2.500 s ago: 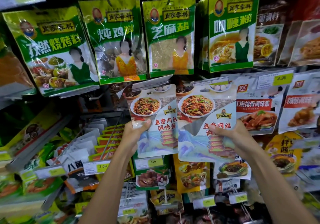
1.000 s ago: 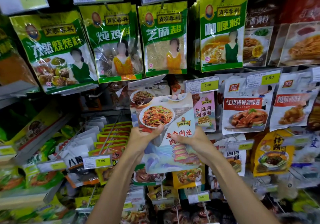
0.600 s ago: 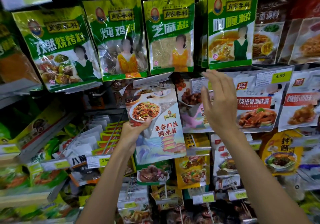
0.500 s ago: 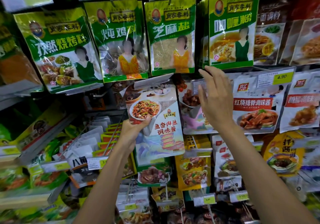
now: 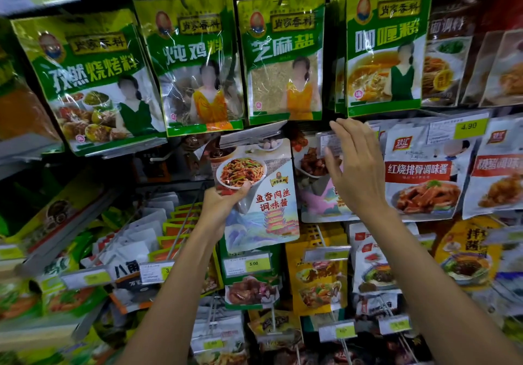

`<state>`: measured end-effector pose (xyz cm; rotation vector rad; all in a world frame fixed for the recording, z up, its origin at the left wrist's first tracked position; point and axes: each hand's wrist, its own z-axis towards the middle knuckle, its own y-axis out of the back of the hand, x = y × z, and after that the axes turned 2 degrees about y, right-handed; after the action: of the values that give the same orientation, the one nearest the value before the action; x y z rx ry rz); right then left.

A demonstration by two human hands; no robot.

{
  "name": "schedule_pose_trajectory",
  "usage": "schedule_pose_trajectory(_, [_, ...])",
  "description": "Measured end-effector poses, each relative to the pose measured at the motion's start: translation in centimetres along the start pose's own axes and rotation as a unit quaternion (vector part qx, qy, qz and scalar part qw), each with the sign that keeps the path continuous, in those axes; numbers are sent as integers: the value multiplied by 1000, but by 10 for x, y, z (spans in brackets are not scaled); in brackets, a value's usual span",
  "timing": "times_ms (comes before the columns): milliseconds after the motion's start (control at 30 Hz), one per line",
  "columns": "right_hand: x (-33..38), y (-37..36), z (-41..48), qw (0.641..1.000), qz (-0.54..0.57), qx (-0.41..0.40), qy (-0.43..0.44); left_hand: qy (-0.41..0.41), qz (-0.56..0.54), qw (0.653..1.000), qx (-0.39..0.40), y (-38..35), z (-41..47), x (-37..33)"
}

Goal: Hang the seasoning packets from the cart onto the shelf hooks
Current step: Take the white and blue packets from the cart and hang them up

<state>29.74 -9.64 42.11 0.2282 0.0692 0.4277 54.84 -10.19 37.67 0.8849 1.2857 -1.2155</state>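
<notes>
My left hand (image 5: pixel 223 203) grips the left edge of a white and blue seasoning packet (image 5: pixel 268 206) printed with a plate of shredded pork, held upright in front of the shelf. The packet's top sits just under a tilted price tag holder (image 5: pixel 252 134). My right hand (image 5: pixel 353 166) is raised to the right of it, fingers straight and spread, holding nothing. Its fingertips are at a small label (image 5: pixel 328 142) in front of a pink and white packet (image 5: pixel 319 195) hanging on the shelf. The hook itself is hidden behind the packets.
Green seasoning bags (image 5: pixel 283 59) hang in a row above. Red-and-white sauce packets (image 5: pixel 421 169) hang to the right, yellow ones (image 5: pixel 319 279) below. Hook rods with price tags (image 5: pixel 249 265) stick out toward me at the lower left and bottom.
My right hand let go of the packets, rose and went to the label on the hook to the right. My left hand kept the packet and lifted it slightly toward the tilted tag.
</notes>
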Motion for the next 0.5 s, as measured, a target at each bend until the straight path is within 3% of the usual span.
schedule_pose_trajectory(500, [-4, -2, -1, 1000, 8, 3, 6, 5, 16, 996, -91, -16, 23, 5])
